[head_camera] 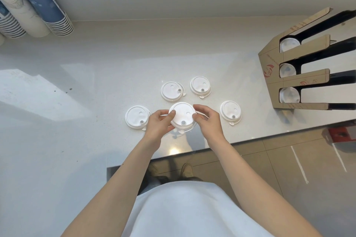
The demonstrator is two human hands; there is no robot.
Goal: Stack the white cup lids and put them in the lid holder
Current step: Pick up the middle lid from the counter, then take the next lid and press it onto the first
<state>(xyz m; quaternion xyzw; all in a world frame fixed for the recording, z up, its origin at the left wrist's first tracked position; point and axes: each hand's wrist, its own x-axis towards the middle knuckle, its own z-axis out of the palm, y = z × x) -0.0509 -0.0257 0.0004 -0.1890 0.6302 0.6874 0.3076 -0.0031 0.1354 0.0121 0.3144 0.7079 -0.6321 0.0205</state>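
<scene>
Lids lie scattered on the pale counter (96, 67), and one white lid (182, 114) sits between the person's two hands near the front edge. The left hand (159, 124) curls around its left rim, thumb on top near the edge and the other fingers tucked under or beside it. The right hand (209, 121) does the same on the right rim, its fingertips (195, 116) pressing the top surface just inside the edge. Both hands are partly closed on this lid, gripping it from opposite sides. It seems to be lifted slightly, or resting on another lid beneath, since a second rim and tab peek out below it, but from here I cannot tell which.

Four more lids rest flat on the counter around the held one: the left lid (137, 117) just beside the left hand, the back left lid (172, 91) and the back right lid (200, 85) beyond the fingers, and the right lid (230, 112) just beside the right hand. Each is apart from the others.

A cardboard lid holder (273, 75) stands at the right end of the counter, well apart from the hands, with white lids showing in its three slots. Stacks of paper cups (44, 4) lean in the far left corner against the wall.
</scene>
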